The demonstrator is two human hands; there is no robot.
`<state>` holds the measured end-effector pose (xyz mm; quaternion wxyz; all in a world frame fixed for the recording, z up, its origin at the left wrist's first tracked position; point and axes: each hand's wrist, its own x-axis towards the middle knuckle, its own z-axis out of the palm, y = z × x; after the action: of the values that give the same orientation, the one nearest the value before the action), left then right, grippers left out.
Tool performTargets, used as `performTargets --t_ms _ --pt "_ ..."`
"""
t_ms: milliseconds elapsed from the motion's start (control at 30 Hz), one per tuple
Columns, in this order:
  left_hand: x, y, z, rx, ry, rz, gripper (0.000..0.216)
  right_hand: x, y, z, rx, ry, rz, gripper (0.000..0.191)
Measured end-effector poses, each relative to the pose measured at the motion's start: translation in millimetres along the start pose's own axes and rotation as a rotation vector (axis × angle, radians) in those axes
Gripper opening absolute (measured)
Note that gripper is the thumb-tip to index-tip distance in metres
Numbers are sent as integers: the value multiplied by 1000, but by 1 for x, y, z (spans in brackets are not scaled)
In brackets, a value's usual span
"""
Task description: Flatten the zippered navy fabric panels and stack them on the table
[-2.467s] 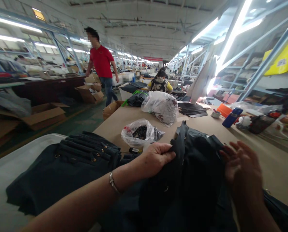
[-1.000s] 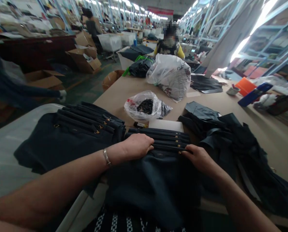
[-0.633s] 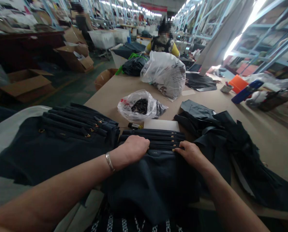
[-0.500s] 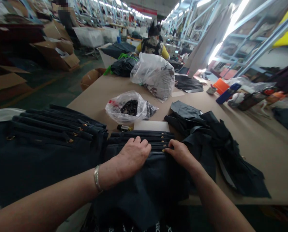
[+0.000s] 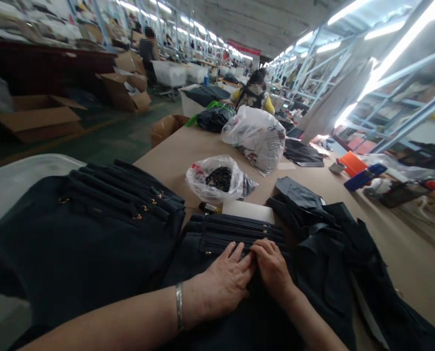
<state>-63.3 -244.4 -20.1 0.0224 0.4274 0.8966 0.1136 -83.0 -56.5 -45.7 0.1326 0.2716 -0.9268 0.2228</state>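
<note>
Two flat, open hands, left hand (image 5: 226, 282) and right hand (image 5: 273, 267), are pressed side by side, touching, on a stack of dark folded fabric pieces (image 5: 235, 229), nothing gripped.

Both hands lie flat and side by side on the near stack of garments (image 5: 217, 234) — the left hand (image 5: 226, 280) touching the right hand (image 5: 274, 268); just beyond the fingertips (image 5: 235, 249) sit the stack's layered waistbands, then a flat card (image 5: 248, 211); farther out lies a small plastic bag (image 5: 215, 179), and behind it a bigger bag (image 5: 255, 136); left of the fingers spreads a second stack (image 5: 93, 229) — right of them, a loose heap of cloth (image 5: 334, 243) on the table (image 5: 173, 156).
</note>
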Motion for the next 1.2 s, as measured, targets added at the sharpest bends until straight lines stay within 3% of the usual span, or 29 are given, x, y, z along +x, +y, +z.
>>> performTargets --t_ms 167,333,400,500,567,700,800,867,967,1100,1200 --pt "-7 0 16 -39 152 4 60 -12 16 7 -93 15 -33 26" --pt "-8 2 22 -47 213 12 62 -19 32 14 -208 23 -93 28" --pt "-4 -2 14 -55 175 63 61 -19 36 16 -227 18 -112 27" --pt "8 -23 -16 -100 0 147 41 -19 38 19 -248 23 -112 26" --pt "21 -51 -43 -130 -43 41 33 -19 38 21 -247 24 -92 27" --pt "52 -131 -85 -134 -22 -391 29 -22 38 25 -257 35 -75 30" --pt "76 -186 -97 -94 -6 -579 30 -21 38 27 -280 67 -111 29" --pt "91 -210 -95 -86 -13 -669 31 -17 38 26 -299 116 -164 29" --pt "110 -223 -85 -102 -58 -736 37 -12 42 26 -322 182 -247 29" --pt "128 -216 -67 -99 -115 -790 49 -10 50 34 -339 231 -334 30" --pt "133 -208 -56 -66 -110 -851 54 -9 47 43 -360 282 -278 30"
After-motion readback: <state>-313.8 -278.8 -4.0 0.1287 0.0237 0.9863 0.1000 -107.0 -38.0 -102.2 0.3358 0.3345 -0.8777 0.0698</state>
